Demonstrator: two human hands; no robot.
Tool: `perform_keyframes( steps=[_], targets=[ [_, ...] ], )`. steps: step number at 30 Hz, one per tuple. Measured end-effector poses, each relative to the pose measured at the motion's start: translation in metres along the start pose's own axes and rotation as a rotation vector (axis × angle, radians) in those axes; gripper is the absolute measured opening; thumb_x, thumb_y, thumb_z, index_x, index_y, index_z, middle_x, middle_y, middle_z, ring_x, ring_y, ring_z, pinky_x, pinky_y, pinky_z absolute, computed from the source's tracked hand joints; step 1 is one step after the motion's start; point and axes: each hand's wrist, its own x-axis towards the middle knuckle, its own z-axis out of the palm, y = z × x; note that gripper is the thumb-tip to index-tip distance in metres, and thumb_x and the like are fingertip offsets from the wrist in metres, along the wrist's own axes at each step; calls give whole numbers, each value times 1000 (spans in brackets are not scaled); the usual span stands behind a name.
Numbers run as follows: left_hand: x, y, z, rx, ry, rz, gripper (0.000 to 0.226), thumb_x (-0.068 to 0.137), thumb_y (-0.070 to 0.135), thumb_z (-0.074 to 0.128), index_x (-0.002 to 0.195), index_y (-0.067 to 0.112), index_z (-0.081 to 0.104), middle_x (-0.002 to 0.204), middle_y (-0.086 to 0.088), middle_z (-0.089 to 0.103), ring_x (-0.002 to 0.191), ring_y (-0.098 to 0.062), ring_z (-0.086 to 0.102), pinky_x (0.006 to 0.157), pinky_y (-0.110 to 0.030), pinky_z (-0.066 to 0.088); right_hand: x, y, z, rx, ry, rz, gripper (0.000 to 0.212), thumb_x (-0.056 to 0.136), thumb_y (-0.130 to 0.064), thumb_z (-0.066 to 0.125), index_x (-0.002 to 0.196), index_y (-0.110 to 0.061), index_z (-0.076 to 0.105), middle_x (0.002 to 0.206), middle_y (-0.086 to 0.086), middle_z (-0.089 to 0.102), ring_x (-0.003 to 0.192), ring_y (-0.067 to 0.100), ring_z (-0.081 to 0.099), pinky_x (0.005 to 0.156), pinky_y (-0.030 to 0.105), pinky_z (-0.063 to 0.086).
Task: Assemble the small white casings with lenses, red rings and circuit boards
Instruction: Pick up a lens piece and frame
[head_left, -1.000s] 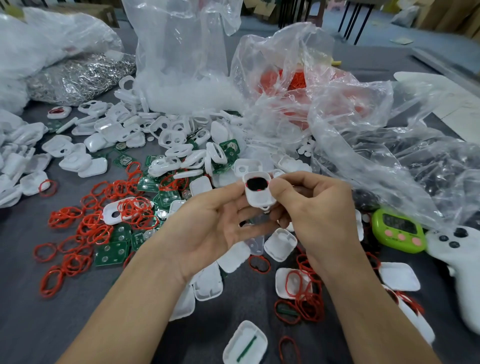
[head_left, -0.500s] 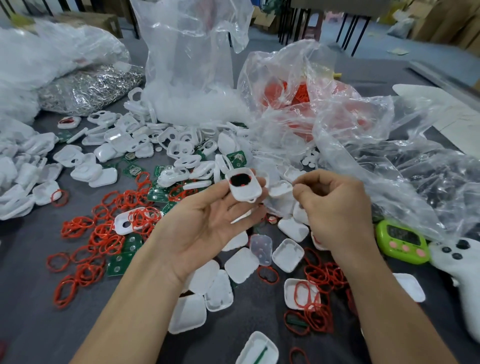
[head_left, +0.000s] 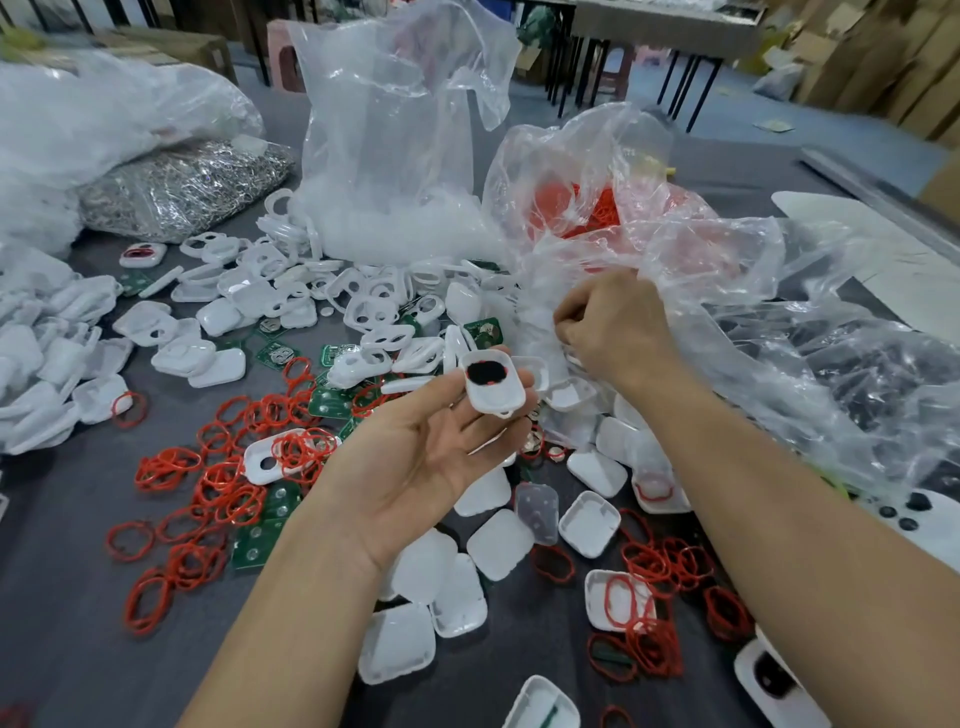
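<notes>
The right hand (head_left: 608, 325) has moved off to the clear plastic bag (head_left: 727, 291), fingers curled; whether it holds anything is unclear. The left hand (head_left: 426, 462), palm up, pinches the white casing (head_left: 492, 382) above the cluttered bench (head_left: 67, 597).

The desk (head_left: 62, 597) has a dark grey top that fills most of the view. Past its far edge, the floor (head_left: 737, 114) is blue-grey and smooth. At 12 o'clock, a little to the right, a long grey table (head_left: 670, 21) stands on thin black legs. A pink stool (head_left: 283, 52) stands at 11 o'clock, with a brown cardboard box (head_left: 171, 49) just beside it on the left. More brown boxes (head_left: 872, 57) are piled up at 1 o'clock, far back in the room. The light is soft and even all over.
</notes>
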Motion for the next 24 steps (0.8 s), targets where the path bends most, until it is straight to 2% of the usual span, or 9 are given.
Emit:
perform_keyframes(
  steps=[5,8,11,13,15,16,18,20,24],
  targets=[
    [1,-3,2,26,24,-9,38,92,18,60,124,1,70,130,-23,68,113,-33,70,102,-44,54,-11,5,-3,105,40,22,15,85,-12,76,81,-26,81,80,-10,75,78,11,69,82,33,61],
    [1,-5,3,49,21,-19,39,90,20,61,122,2,73,130,-23,68,110,-31,71,98,-43,58,-13,-3,3,103,-28,-85,15,81,-16,81,94,-24,83,89,-7,78,85,11,71,89,31,59],
    [1,-5,3,72,12,-26,36,90,21,60,118,5,76,128,-21,69,108,-29,72,98,-41,58,-11,-8,12,61,-2,-102,12,84,-16,77,89,-24,84,89,-6,80,86,11,72,85,29,59],
    [1,-5,2,85,15,-25,35,90,22,60,116,6,77,128,-21,69,110,-29,72,99,-41,57,-9,-7,9,247,23,4,11,83,-15,80,82,-26,84,81,-16,77,73,-6,67,80,21,59],
    [2,-5,3,105,26,-26,34,89,22,61,114,6,78,128,-21,70,111,-29,72,98,-41,58,-17,-6,-4,421,103,60,20,84,-16,80,74,-33,80,68,-26,70,64,-11,64,68,7,52],
    [3,-5,4,117,36,-26,35,89,22,61,115,6,78,127,-21,70,110,-28,72,97,-40,58,-24,-6,-10,499,143,65,25,85,-16,79,70,-36,78,66,-23,71,63,-8,65,62,7,50],
    [4,-6,4,134,54,-30,38,88,22,62,120,5,76,126,-20,71,109,-28,73,95,-39,59,-47,-7,-21,738,151,93,32,88,-11,76,67,-34,78,66,-10,73,53,4,61,54,17,50],
    [4,-8,5,160,60,-38,41,90,23,60,125,5,72,126,-18,71,106,-26,73,92,-37,61,-73,-8,-26,966,75,141,25,91,-3,72,75,-22,79,64,1,72,50,11,58,51,22,49],
    [3,-12,5,262,50,-70,43,90,21,58,128,4,69,126,-20,71,107,-27,72,94,-39,60,-109,-4,-28,1181,-22,234,14,92,1,70,86,-11,75,63,5,71,49,13,58,50,22,50]
  ],
)
